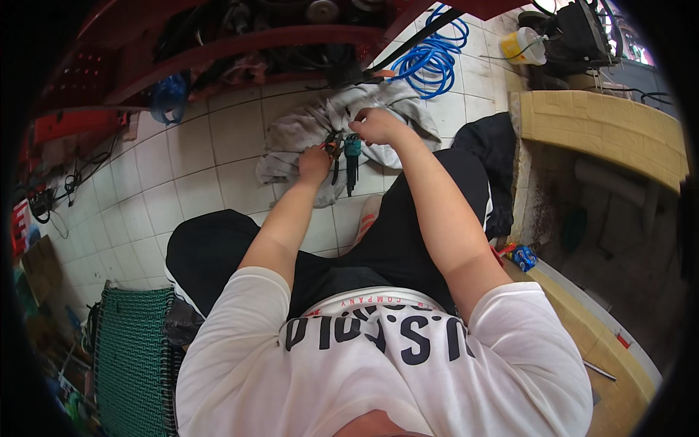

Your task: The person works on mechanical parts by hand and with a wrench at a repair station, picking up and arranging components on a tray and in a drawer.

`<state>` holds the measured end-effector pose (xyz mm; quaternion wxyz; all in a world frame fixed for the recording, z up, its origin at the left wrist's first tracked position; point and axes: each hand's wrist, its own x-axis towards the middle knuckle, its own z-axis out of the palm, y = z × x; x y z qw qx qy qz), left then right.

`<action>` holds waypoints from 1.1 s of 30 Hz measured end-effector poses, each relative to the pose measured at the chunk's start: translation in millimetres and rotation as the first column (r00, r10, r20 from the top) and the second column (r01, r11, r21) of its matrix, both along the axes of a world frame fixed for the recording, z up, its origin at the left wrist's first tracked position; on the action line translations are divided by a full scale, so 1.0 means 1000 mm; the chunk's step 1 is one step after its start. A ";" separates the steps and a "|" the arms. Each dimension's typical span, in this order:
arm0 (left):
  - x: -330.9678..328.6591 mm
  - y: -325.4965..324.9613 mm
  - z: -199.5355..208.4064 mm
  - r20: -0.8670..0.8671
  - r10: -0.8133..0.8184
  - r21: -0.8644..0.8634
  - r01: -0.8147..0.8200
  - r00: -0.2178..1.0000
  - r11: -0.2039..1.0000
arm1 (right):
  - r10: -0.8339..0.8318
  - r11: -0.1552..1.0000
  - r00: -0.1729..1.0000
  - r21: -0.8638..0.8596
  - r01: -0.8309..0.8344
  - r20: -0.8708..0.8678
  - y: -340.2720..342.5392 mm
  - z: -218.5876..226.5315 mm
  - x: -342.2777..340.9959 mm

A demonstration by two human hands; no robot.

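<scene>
My left hand is closed round a tool with orange and black parts, which looks like a pair of pliers. Just right of it hangs or lies a teal hex key holder, its dark keys pointing toward me. At the holder's upper end, my right hand has thumb and fingers drawn together in a pinch; what sits between the fingertips is too small to make out. Beneath and around both hands a crumpled grey cloth is spread on the tiles.
A red metal rack crosses the far side, low over the tiled floor. Coiled blue hose lies beyond the cloth. A yellow-labelled container stands far right, past a tan ledge. Green woven seating is near left.
</scene>
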<state>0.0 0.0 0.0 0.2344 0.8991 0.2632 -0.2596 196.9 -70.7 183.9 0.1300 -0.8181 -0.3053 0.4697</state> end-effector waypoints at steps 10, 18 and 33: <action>0.023 0.027 0.023 -0.026 0.015 -0.388 -0.024 1.000 0.921 | 0.049 0.967 0.999 -0.249 -0.045 0.011 0.020 -0.001 0.008; 0.029 0.089 0.139 -0.172 0.263 -0.700 -0.306 0.949 0.646 | -0.197 0.926 0.948 -0.364 0.097 -0.248 0.019 -0.001 -0.003; -0.002 0.131 0.218 -0.098 0.436 -0.812 -0.326 0.895 0.485 | 0.088 0.978 0.904 -0.134 -0.158 -0.418 0.045 0.022 -0.027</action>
